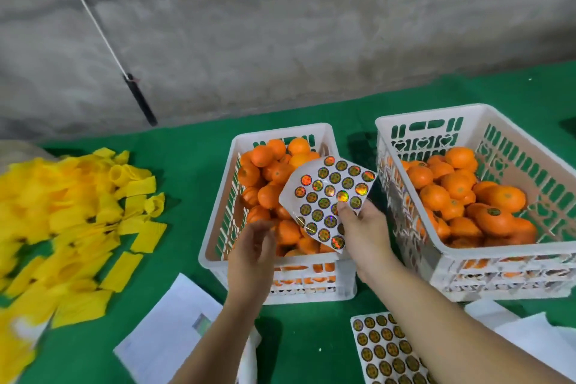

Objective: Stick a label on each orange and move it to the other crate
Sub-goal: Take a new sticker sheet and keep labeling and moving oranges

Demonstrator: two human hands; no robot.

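Two white crates sit side by side on the green worktop, and from the head view we look down on both. The left crate is packed with oranges that carry no label we can make out; the right crate holds oranges too, and one orange near its front shows a dark round sticker on top, so we judge that crate to be the one receiving finished fruit.

Our right hand holds the label sheet up over the left crate, thumb pressed on its face and the other fingers curled behind it. The sheet is tilted, its long axis running from lower right up toward the upper left. Our left hand hovers just left of the sheet's lower edge, fingers loosely apart and holding nothing, not touching the sheet as far as we can tell.

The coming move turns on that small gap: the labels lie to the right of the left fingers and slightly above them, so the left hand is the one placed to peel a label. The unlabelled oranges lie directly beneath both hands.

A second label sheet lies flat on the worktop near our right forearm, white papers lie at the near edge, and a heap of yellow foam sleeves covers the left side.
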